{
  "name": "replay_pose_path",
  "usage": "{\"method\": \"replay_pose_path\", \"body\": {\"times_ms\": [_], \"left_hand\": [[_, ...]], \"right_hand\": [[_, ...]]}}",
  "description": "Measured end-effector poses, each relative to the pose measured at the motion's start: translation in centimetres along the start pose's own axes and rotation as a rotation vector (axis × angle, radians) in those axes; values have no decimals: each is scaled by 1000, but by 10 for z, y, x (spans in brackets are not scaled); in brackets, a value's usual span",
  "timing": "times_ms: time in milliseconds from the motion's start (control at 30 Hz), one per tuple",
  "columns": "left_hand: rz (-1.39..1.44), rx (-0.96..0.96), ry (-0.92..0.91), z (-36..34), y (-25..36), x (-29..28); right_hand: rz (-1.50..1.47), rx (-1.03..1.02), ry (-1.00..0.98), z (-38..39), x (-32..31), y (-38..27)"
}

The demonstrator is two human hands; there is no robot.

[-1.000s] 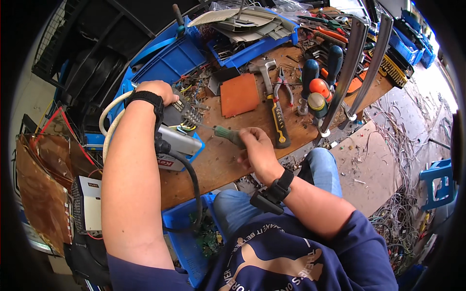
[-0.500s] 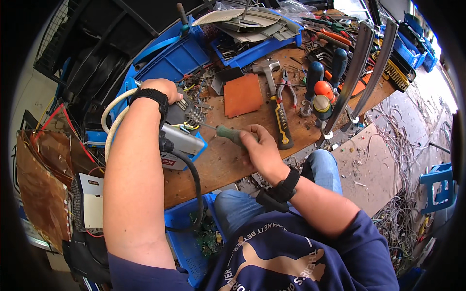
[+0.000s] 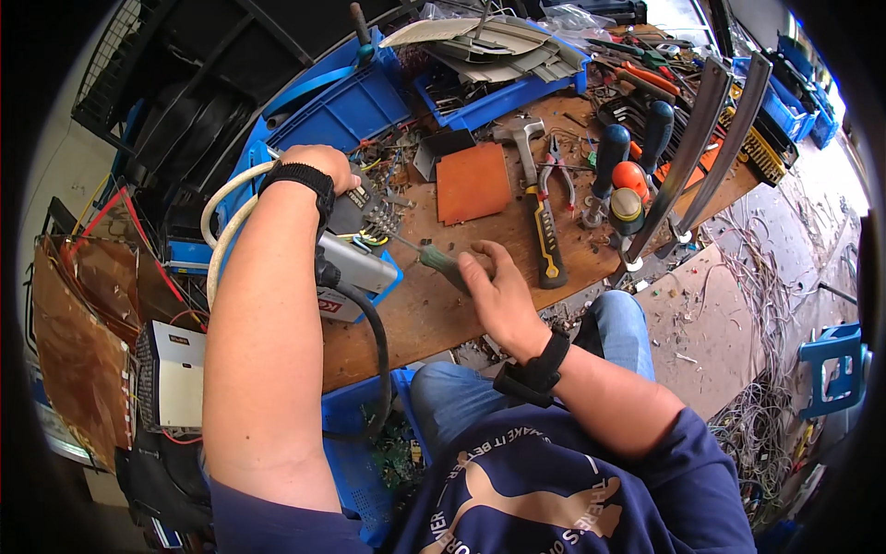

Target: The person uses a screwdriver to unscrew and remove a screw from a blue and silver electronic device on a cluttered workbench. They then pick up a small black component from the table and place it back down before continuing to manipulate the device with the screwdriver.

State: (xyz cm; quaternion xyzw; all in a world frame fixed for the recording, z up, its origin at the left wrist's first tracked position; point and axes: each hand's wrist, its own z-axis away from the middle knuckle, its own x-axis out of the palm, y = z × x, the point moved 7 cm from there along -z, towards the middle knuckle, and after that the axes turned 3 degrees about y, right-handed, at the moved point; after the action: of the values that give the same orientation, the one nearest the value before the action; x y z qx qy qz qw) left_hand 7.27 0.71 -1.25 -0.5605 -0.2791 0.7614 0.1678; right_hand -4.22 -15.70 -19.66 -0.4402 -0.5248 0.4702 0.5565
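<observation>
While the right hand (image 3: 506, 300) has its grip loosely clamped on a green-handled screwdriver (image 3: 441, 263), forefinger lifted, the thin shaft points left toward metal terminals (image 3: 382, 219) on a dark grey block (image 3: 347, 219) over the wooden surface (image 3: 429, 323). The left hand (image 3: 318, 166) meets the block's far side; with its fingers hidden, I cannot tell whether that grip is clamped. Rightward lie an orange plate (image 3: 472, 182) and a hammer (image 3: 545, 238).

Daylight glare whitens the floor (image 3: 838, 180) at upper right, the upper left is dim, and fisheye edges blacken.
</observation>
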Motion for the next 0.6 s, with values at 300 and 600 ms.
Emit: {"method": "replay_pose_path", "body": {"times_ms": [300,600], "left_hand": [[9,-12,-2,-4,-1,2],[-7,-27,-32,-8,-2,6]], "right_hand": [[-153,-34,122,1,-1,8],[-299,344,-94,2,1,18]]}}
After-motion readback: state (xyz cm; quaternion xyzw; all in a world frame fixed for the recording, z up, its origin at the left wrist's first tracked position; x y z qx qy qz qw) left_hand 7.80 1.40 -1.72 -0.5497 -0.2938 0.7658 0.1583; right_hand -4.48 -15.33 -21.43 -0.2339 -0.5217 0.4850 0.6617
